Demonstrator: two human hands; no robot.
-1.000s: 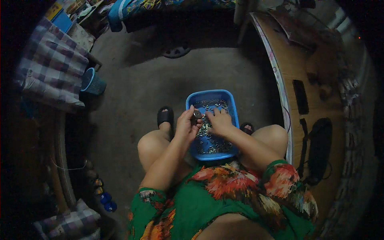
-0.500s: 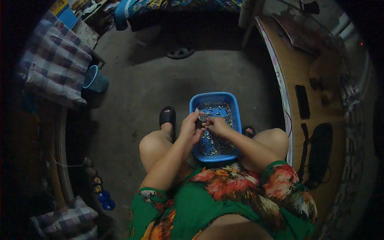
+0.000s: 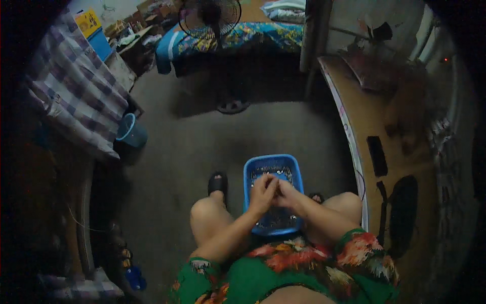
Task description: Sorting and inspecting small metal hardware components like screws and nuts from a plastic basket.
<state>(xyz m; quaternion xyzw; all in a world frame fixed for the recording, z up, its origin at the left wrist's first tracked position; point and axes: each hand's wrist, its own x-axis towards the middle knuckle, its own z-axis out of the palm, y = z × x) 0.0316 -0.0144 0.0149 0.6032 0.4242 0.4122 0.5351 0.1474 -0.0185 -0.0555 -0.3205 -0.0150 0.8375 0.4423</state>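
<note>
A blue plastic tray (image 3: 273, 160) rests across my knees, filled with several small shiny metal parts (image 3: 276, 220). My left hand (image 3: 261, 193) and my right hand (image 3: 286, 195) meet above the middle of the tray, fingertips pressed together. Both close on a small metal part that the fingers almost hide. I sit in a green floral garment (image 3: 304, 263), my bare knees on either side of the tray. My left foot wears a black sandal (image 3: 217, 183) on the concrete floor.
A wooden table (image 3: 364, 116) curves along the right, with a dark flat device (image 3: 377, 155) and a black object with cables (image 3: 402, 213). A standing fan (image 3: 210, 15) and a bed (image 3: 253, 35) lie ahead. A blue basket (image 3: 130, 133) and checked cloth (image 3: 76, 86) sit left.
My head has tilted up, so the tray and hands sit lower in view and the fan and bed appear. My hands have closed together over the small round part that my left hand held.
</note>
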